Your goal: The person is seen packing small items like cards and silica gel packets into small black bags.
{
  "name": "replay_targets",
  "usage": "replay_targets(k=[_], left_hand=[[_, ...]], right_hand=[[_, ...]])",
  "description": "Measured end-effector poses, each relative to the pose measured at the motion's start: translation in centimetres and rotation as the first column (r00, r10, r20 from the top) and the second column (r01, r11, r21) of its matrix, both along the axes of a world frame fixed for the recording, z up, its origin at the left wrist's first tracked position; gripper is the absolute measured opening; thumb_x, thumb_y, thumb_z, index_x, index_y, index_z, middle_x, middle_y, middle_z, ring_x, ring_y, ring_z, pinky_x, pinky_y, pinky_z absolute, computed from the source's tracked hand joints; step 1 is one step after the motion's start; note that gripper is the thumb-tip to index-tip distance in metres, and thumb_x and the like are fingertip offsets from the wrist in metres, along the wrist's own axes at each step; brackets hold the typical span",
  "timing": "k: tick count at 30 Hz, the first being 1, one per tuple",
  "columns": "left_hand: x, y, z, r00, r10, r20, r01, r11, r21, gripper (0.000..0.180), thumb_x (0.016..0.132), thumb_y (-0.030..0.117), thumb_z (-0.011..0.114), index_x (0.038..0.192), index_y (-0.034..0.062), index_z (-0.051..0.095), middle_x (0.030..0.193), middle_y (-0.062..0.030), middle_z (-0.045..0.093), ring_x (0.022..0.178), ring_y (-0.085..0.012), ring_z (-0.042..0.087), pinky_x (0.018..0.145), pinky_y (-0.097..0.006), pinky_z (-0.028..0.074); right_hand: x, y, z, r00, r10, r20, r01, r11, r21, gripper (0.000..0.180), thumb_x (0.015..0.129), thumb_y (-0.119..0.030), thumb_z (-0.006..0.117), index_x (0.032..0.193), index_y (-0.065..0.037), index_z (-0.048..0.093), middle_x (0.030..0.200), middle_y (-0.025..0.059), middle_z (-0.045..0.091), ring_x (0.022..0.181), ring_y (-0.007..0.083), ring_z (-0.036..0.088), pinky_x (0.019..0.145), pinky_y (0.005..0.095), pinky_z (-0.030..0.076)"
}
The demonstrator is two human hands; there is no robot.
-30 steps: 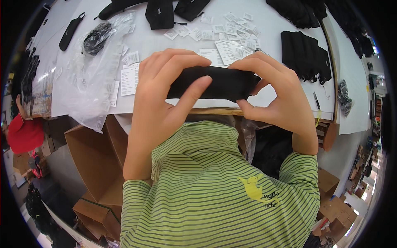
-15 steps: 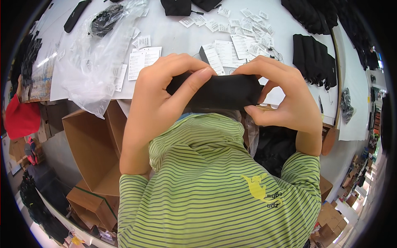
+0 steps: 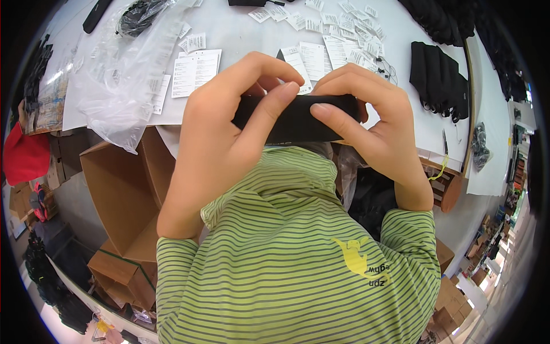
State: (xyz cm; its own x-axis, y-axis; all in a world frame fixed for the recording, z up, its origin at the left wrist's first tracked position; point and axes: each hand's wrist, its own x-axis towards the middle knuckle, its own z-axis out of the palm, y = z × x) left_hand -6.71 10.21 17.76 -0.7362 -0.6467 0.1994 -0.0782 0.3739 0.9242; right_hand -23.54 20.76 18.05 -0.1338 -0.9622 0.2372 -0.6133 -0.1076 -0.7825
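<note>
A long black fabric pouch lies level between my hands, just above the table's near edge in front of my chest. My left hand pinches its left part, thumb on the near face and fingers over the top edge. With its thumb on the face and fingers behind, my right hand holds the right part. The fingertips of both hands come close together at the upper edge. Beyond them lie white printed cards and several small white labels.
A see-through plastic bag spreads over the table's left side. Folded black pouches lie at the right, with a thin tool on a yellow cord by the edge. An open cardboard box stands below at the left.
My right hand has shifted left along the pouch, and its thumb has moved from the lower right corner onto the near face. The left hand keeps its hold.
</note>
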Motion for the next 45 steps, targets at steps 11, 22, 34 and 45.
replay_targets(k=[11,22,34,45], left_hand=[[1.2,-0.1,0.5,0.996,-0.091,0.013,0.089,0.990,0.114,0.012,0.077,-0.005,0.064,0.088,-0.0037,0.061,0.080,-0.0027,0.059,0.072,-0.0075,0.054,0.064,-0.019,0.041],[0.9,0.2,0.6,0.997,-0.072,-0.025,0.076,0.979,0.189,0.006,0.075,-0.002,0.063,0.080,-0.0036,0.061,0.074,-0.0029,0.057,0.066,-0.0073,0.048,0.058,-0.019,0.033],[2.1,-1.8,-1.2,0.956,-0.165,0.241,0.246,0.900,-0.360,0.065,0.067,0.011,0.077,0.126,0.0059,0.049,0.119,-0.0107,0.054,0.106,-0.0257,0.054,0.090,-0.035,0.041],[4.4,-5.9,-5.0,0.961,-0.207,0.185,0.209,0.978,0.008,0.039,0.081,0.003,0.063,0.119,0.0091,0.057,0.100,-0.0106,0.064,0.091,-0.0273,0.063,0.083,-0.034,0.049]], right_hand=[[-0.1,0.2,0.1,0.997,0.041,0.068,-0.042,0.999,0.007,0.008,0.080,-0.008,0.066,0.083,0.000,0.064,0.080,0.0028,0.063,0.066,0.0080,0.051,0.053,0.0208,0.031],[-0.2,0.3,0.3,0.989,0.059,0.139,-0.066,0.997,0.047,0.009,0.081,-0.007,0.065,0.079,0.001,0.063,0.077,0.0031,0.060,0.063,0.0085,0.048,0.052,0.0219,0.030],[-0.6,-0.9,-0.3,0.985,-0.107,0.137,0.090,0.988,0.126,0.009,0.081,-0.007,0.065,0.081,0.000,0.062,0.075,0.0046,0.060,0.066,0.0127,0.052,0.057,0.0250,0.038],[1.4,-4.2,-4.5,0.993,0.101,0.063,-0.108,0.986,0.128,0.051,0.071,-0.013,0.077,0.118,-0.011,0.058,0.099,0.0085,0.057,0.091,0.0237,0.058,0.074,0.0325,0.047]])
